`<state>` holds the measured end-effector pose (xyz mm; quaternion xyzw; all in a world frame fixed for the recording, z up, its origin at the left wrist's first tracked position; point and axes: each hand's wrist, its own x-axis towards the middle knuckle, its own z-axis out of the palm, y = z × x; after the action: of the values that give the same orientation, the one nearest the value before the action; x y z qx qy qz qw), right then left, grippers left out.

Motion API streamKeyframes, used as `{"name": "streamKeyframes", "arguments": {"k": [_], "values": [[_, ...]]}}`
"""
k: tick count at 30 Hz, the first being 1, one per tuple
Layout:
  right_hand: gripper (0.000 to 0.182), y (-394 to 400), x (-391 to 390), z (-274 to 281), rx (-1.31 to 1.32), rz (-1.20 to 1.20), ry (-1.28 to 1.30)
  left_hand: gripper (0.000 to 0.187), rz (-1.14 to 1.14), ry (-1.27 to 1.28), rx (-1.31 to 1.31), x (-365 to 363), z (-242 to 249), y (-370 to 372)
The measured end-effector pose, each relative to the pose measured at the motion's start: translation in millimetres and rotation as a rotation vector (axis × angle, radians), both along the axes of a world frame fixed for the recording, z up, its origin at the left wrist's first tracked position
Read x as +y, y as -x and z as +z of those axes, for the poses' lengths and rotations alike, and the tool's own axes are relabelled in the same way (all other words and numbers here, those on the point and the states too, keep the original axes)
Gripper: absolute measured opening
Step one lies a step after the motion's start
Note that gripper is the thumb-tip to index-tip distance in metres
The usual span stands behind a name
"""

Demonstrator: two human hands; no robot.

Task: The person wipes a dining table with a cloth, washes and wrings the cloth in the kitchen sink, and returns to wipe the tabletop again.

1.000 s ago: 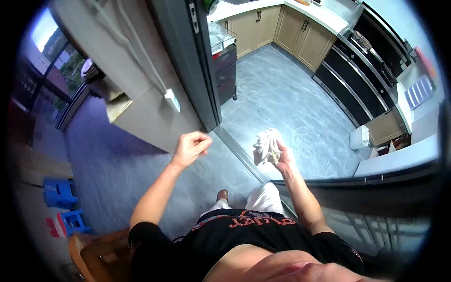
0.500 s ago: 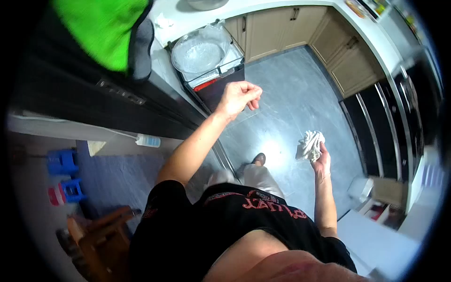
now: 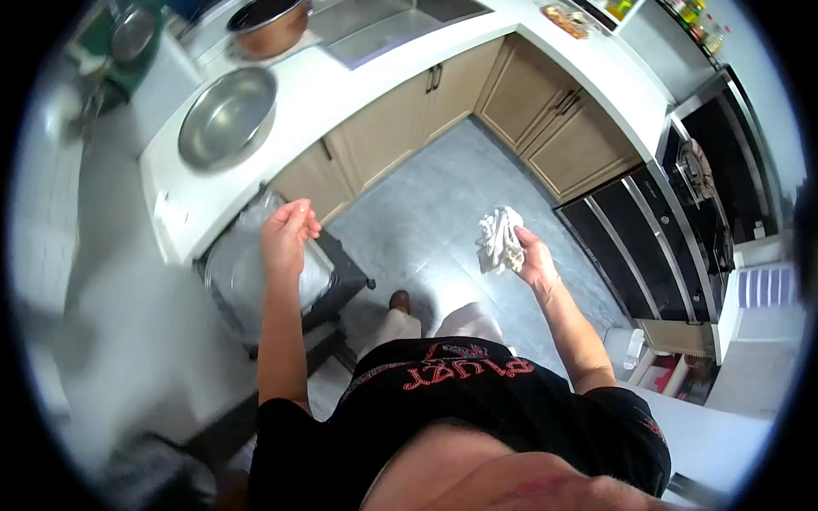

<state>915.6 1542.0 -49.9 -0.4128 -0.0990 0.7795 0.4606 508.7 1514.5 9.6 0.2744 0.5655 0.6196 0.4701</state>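
A crumpled whitish cloth [image 3: 501, 240] bunches in my right hand [image 3: 535, 258], which grips it out in front of my right side, above the floor. My left hand [image 3: 290, 237] is raised on the other side, its fingers curled in with the thumb against them; I see nothing in it. Below and behind that hand, from this angle, is a black-framed cart [image 3: 345, 260] carrying a large clear plastic-looking basin [image 3: 230, 277]. My left hand and forearm hide part of both.
A white countertop [image 3: 375, 94] curves ahead, bearing a metal bowl [image 3: 228, 117], a copper-coloured pot [image 3: 271, 30] and a sink [image 3: 388, 34]. Beige cabinets [image 3: 388, 145] stand below. A black stove unit [image 3: 635, 238] is at right, near an open drawer [image 3: 673, 375]. Grey tiles [image 3: 426, 204] cover the floor.
I have stepped further into the kitchen, and the view has turned left. The green cloth and dark door frame are out of sight; bowl, pot and sink show. The cloth stays in my right hand.
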Motion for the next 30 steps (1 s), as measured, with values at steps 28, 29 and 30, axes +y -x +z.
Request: {"name": "streamKeyframes", "arguments": {"k": [28,29,30], "values": [[0.019,-236,359,29,0.050,-0.288,0.151,0.024,-0.774,-0.592,0.153,723,84,-450],[0.020,-234,368,39,0.044,-0.307,0.147,0.023,-0.783,-0.584,0.161,738,92,-457],[0.021,-233,374,47,0.047,-0.317,0.148,0.023,-0.876,-0.541,0.026,767,86,-461]]}}
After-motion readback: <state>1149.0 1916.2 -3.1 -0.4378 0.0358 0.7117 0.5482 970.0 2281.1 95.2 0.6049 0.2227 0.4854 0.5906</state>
